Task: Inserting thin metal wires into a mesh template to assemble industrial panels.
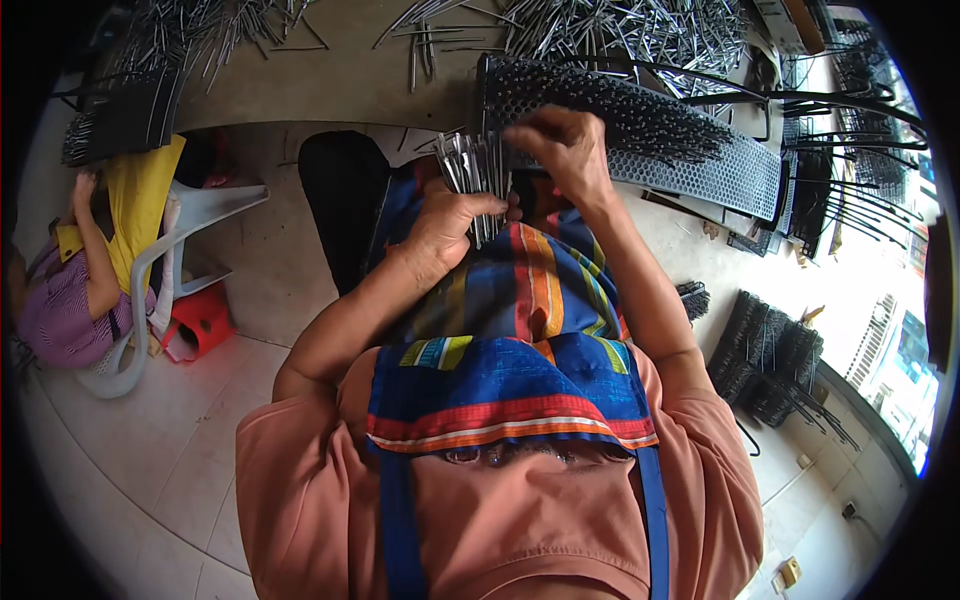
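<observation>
while the wearer looks straight down, a salmon shirt [480, 520] and a bright striped apron [510, 380] fill the near view. above them, the left hand [450, 225] is closed around a bundle of thin metal pins [478, 175], held upright just over the lap. the right hand [560, 150] pinches at the top of the bundle, fingertips closed on what looks like a single pin. just beyond the hands, a long black perforated strip [700, 165] rests against the table edge [340, 95], many pins already standing in its holes. further off, loose pins [620, 30] lie heaped on the table. at far left, another person [90, 270] sits by a white plastic chair [170, 270]. if the left grip loosens, the bundle could spill onto the floor.
</observation>
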`<act>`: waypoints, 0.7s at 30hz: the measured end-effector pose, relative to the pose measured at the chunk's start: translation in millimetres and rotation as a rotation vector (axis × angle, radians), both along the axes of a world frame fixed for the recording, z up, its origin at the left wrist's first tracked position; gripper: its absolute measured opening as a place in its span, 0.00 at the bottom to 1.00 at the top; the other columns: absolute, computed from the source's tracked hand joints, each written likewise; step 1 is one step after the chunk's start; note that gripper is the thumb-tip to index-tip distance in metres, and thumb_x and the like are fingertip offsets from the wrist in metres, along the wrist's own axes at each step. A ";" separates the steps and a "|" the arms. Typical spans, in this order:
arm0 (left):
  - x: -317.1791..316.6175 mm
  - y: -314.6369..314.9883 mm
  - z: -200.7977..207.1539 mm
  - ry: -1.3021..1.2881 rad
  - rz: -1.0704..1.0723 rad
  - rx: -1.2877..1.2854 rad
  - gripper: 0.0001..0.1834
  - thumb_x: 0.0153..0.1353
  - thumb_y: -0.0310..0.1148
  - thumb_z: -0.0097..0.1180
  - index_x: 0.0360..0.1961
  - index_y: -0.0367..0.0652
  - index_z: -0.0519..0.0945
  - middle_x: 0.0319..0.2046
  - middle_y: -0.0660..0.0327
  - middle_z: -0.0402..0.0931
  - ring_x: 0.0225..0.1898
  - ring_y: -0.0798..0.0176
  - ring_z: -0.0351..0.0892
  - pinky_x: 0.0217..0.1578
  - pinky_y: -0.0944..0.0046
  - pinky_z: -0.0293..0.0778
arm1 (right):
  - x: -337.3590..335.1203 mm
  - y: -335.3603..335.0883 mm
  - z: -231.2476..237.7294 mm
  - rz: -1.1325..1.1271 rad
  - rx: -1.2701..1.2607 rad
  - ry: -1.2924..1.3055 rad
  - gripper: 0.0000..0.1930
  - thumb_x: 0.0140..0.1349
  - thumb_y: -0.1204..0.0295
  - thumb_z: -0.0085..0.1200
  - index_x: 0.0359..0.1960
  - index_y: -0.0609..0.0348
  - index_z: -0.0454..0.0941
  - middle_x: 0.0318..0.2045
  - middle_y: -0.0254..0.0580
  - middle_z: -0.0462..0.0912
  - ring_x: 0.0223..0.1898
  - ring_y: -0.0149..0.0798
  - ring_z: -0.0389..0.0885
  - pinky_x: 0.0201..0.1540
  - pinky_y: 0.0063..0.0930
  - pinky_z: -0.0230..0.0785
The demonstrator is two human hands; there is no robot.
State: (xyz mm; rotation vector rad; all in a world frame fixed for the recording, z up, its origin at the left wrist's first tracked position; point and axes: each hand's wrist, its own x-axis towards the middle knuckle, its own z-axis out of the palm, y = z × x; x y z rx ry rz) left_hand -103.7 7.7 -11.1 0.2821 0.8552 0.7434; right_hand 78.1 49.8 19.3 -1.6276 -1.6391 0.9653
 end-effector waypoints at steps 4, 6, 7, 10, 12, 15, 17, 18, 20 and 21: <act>7.3 1.5 7.1 0.049 -0.079 0.075 0.17 0.48 0.13 0.56 0.42 0.34 0.79 0.33 0.52 0.82 0.33 0.55 0.85 0.35 0.58 0.83 | 2.2 -19.1 -0.9 -0.094 -0.514 0.411 0.07 0.54 0.71 0.62 0.26 0.64 0.82 0.13 0.32 0.74 0.16 0.23 0.70 0.18 0.22 0.61; 9.3 -0.8 7.0 0.060 -0.015 0.013 0.15 0.51 0.15 0.58 0.41 0.34 0.79 0.32 0.53 0.82 0.33 0.55 0.85 0.33 0.59 0.83 | 6.6 -20.5 -0.4 -0.148 -0.553 0.526 0.06 0.55 0.73 0.62 0.26 0.63 0.81 0.13 0.31 0.72 0.15 0.21 0.68 0.17 0.20 0.57; 8.2 -0.4 5.6 0.061 -0.018 0.013 0.15 0.51 0.15 0.58 0.41 0.34 0.79 0.32 0.53 0.82 0.33 0.55 0.85 0.33 0.59 0.83 | 8.8 -20.8 0.1 -0.188 -0.480 0.504 0.05 0.56 0.74 0.61 0.25 0.62 0.81 0.13 0.29 0.73 0.14 0.21 0.67 0.17 0.18 0.56; 4.3 0.1 -1.3 0.159 -0.023 -0.094 0.12 0.53 0.18 0.59 0.41 0.34 0.79 0.32 0.53 0.82 0.32 0.56 0.85 0.32 0.59 0.83 | 10.8 -15.8 6.9 -0.331 -0.314 0.522 0.05 0.57 0.76 0.61 0.24 0.60 0.81 0.13 0.26 0.72 0.15 0.19 0.64 0.18 0.17 0.53; 4.4 -1.3 -5.9 0.151 -0.028 -0.099 0.11 0.55 0.20 0.60 0.41 0.35 0.80 0.32 0.53 0.82 0.31 0.56 0.85 0.32 0.59 0.83 | 8.8 -8.3 17.3 -0.362 -0.099 0.444 0.05 0.58 0.76 0.60 0.24 0.60 0.81 0.14 0.26 0.72 0.15 0.19 0.63 0.19 0.17 0.52; 5.5 1.1 0.0 0.153 -0.014 -0.118 0.11 0.56 0.21 0.60 0.41 0.36 0.80 0.32 0.53 0.82 0.30 0.57 0.84 0.31 0.60 0.83 | 12.9 -2.0 13.4 -0.379 -0.148 0.534 0.02 0.57 0.77 0.61 0.27 0.61 0.82 0.16 0.26 0.73 0.15 0.18 0.63 0.18 0.17 0.51; 0.3 5.3 -0.1 0.117 -0.033 -0.135 0.11 0.56 0.21 0.60 0.41 0.36 0.80 0.32 0.54 0.82 0.31 0.57 0.84 0.32 0.59 0.83 | 13.5 -0.5 9.2 -0.403 -0.198 0.554 0.02 0.56 0.77 0.61 0.28 0.61 0.82 0.16 0.26 0.74 0.15 0.18 0.64 0.18 0.17 0.51; -1.3 6.8 -0.4 0.079 -0.053 -0.153 0.11 0.56 0.21 0.60 0.41 0.37 0.80 0.32 0.54 0.83 0.31 0.57 0.84 0.33 0.58 0.83 | 14.5 0.0 0.0 -0.352 -0.347 0.577 0.02 0.56 0.77 0.61 0.28 0.61 0.82 0.16 0.27 0.74 0.15 0.19 0.64 0.17 0.16 0.51; 3.8 3.3 -0.9 0.037 -0.026 -0.099 0.12 0.54 0.20 0.61 0.41 0.36 0.81 0.33 0.56 0.83 0.31 0.59 0.84 0.33 0.59 0.82 | 7.7 -5.3 -7.0 -0.312 -0.534 0.464 0.02 0.55 0.77 0.62 0.27 0.62 0.81 0.17 0.28 0.75 0.14 0.20 0.66 0.15 0.16 0.53; 7.3 0.9 -1.4 -0.004 0.001 -0.044 0.12 0.53 0.19 0.61 0.41 0.36 0.81 0.33 0.57 0.83 0.31 0.60 0.85 0.34 0.60 0.82 | 4.9 -10.7 -7.8 -0.256 -0.581 0.461 0.02 0.55 0.77 0.62 0.27 0.62 0.82 0.17 0.28 0.76 0.13 0.20 0.66 0.15 0.17 0.52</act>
